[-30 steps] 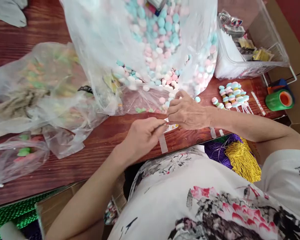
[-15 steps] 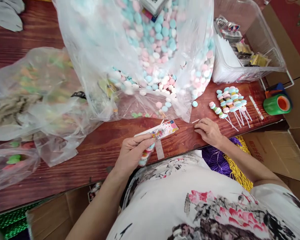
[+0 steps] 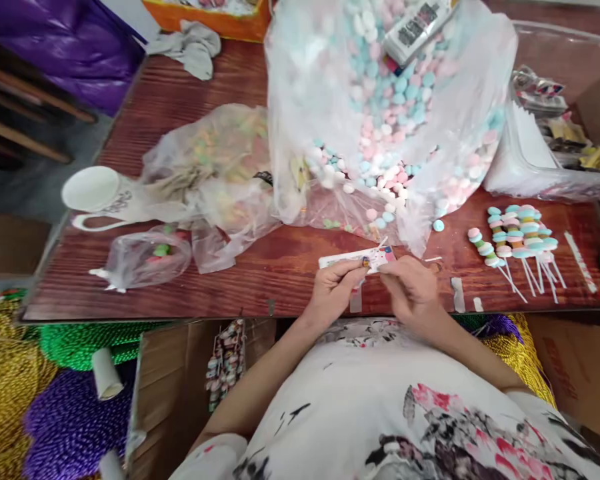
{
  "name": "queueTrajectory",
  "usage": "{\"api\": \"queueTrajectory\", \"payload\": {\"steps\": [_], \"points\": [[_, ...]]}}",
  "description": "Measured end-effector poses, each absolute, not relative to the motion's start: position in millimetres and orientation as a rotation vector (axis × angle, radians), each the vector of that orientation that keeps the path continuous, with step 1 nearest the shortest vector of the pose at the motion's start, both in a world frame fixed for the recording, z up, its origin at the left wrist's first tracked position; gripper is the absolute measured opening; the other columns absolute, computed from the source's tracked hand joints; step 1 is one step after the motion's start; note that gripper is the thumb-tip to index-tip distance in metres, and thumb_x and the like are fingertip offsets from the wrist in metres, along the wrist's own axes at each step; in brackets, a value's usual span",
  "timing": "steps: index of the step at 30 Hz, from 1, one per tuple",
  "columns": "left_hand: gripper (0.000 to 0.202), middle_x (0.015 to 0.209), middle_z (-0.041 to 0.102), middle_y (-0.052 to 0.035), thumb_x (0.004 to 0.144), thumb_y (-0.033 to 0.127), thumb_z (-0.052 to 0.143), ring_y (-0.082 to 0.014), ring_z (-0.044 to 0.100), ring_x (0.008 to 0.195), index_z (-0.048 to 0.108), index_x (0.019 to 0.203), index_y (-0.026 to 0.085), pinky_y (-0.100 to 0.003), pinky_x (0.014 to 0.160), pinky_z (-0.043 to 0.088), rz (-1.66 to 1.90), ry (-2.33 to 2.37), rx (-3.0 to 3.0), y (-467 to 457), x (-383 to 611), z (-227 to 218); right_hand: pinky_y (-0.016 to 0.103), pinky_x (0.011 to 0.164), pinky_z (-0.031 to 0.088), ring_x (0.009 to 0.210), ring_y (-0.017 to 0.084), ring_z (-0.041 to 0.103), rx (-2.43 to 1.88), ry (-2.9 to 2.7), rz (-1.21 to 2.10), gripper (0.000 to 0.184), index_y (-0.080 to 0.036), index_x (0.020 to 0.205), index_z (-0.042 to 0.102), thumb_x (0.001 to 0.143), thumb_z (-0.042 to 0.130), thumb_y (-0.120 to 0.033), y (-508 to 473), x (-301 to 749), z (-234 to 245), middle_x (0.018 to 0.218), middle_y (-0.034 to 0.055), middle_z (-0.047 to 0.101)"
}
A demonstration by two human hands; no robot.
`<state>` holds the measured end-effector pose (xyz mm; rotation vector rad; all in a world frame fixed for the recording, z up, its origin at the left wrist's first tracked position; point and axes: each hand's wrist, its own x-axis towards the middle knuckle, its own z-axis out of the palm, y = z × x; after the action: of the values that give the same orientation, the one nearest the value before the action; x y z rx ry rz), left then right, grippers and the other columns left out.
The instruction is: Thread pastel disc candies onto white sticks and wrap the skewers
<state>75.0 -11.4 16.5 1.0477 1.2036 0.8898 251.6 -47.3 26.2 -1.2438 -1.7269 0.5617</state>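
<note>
The right hand (image 3: 411,291) has returned to meet the left hand (image 3: 333,291); both pinch a flat white printed packet (image 3: 350,259) above the glossy red-brown wooden counter (image 3: 275,270), near its front edge.

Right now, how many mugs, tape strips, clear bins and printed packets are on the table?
White mug, on its side: 1
Tape strips at the table edge: 3
Clear plastic bin: 1
Printed packet, pinched between left hand and right hand: 1
Total: 6
</note>
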Motion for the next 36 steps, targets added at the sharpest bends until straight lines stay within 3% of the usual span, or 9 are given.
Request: {"api": "queueTrajectory", "payload": {"steps": [4,10,14,18,20,23,28,32,36], "points": [[0.020,0.098,0.075,-0.0050,0.083,0.028,0.063,-0.0173,0.066,0.091,0.078,0.095,0.020,-0.031,0.090,0.051,1.018,1.043,1.308,-9,65,13,0.031,0.067,0.050,0.074,0.016,0.060,-1.116,-1.774,0.493,0.026,-0.023,0.097,0.066,0.085,0.049,-0.007,-29,215,20,0.081,0.0042,0.066],[0.023,0.106,0.073,-0.0056,0.085,0.026,0.062,-0.0183,0.064,0.099,0.075,0.104,0.023,-0.033,0.095,0.049,1.048,0.968,1.375,-9,46,6,0.030,0.072,0.051,0.077,0.015,0.064,-1.126,-1.795,0.565,0.025,-0.021,0.092,0.067,0.082,0.050,-0.005,-19,207,21,0.085,0.0047,0.070],[0.018,0.098,0.074,-0.0036,0.085,0.027,0.064,-0.0158,0.065,0.091,0.077,0.096,0.023,-0.029,0.088,0.050,1.039,0.908,1.256,-5,47,9,0.028,0.068,0.048,0.070,0.013,0.061,-1.181,-1.795,0.570,0.019,-0.021,0.089,0.062,0.082,0.051,-0.007,-18,203,24,0.077,0.0012,0.067],[0.019,0.086,0.071,-0.0035,0.081,0.033,0.069,-0.0127,0.062,0.076,0.077,0.092,0.020,-0.025,0.070,0.050,0.946,0.885,1.005,-4,46,9,0.023,0.055,0.039,0.054,0.009,0.045,-1.270,-1.651,0.671,0.014,-0.022,0.087,0.051,0.079,0.058,-0.012,-22,200,20,0.063,-0.0067,0.049],[0.023,0.081,0.069,-0.0032,0.078,0.036,0.071,-0.0110,0.058,0.068,0.077,0.092,0.019,-0.023,0.061,0.048,0.925,0.907,0.927,-5,45,9,0.023,0.057,0.040,0.057,0.009,0.047,-1.266,-1.531,0.774,0.016,-0.022,0.082,0.048,0.079,0.062,-0.015,-25,199,15,0.066,-0.0060,0.050],[0.023,0.073,0.065,-0.0017,0.078,0.036,0.071,-0.0096,0.052,0.061,0.075,0.085,0.015,-0.022,0.057,0.043,0.930,0.934,0.992,-7,44,13,0.024,0.063,0.044,0.065,0.010,0.052,-1.212,-1.282,1.054,0.018,-0.022,0.079,0.050,0.076,0.068,-0.021,-28,201,8,0.071,-0.0040,0.054],[0.029,0.060,0.052,0.0009,0.085,0.031,0.061,-0.0087,0.044,0.057,0.065,0.063,0.012,-0.022,0.056,0.035,0.868,0.927,1.432,-6,46,23,0.024,0.058,0.044,0.060,0.011,0.052,-1.108,-1.114,1.611,0.020,-0.021,0.080,0.060,0.072,0.073,-0.032,-25,217,4,0.069,-0.0033,0.059],[0.035,0.053,0.039,0.0047,0.086,0.027,0.057,-0.0066,0.033,0.053,0.052,0.054,0.013,-0.022,0.053,0.026,0.689,0.867,1.691,-2,45,32,0.026,0.063,0.043,0.064,0.012,0.051,-1.060,-1.717,1.362,0.006,-0.018,0.078,0.061,0.083,0.058,-0.020,-21,236,12,0.069,-0.0011,0.058],[0.028,0.051,0.042,0.0054,0.079,0.024,0.061,-0.0061,0.036,0.051,0.053,0.055,0.013,-0.020,0.050,0.027,0.445,0.813,1.617,1,41,42,0.031,0.064,0.043,0.070,0.016,0.050,-0.770,-2.309,0.647,0.023,-0.015,0.090,0.061,0.085,0.040,-0.005,-23,247,22,0.075,0.0061,0.058]]}}
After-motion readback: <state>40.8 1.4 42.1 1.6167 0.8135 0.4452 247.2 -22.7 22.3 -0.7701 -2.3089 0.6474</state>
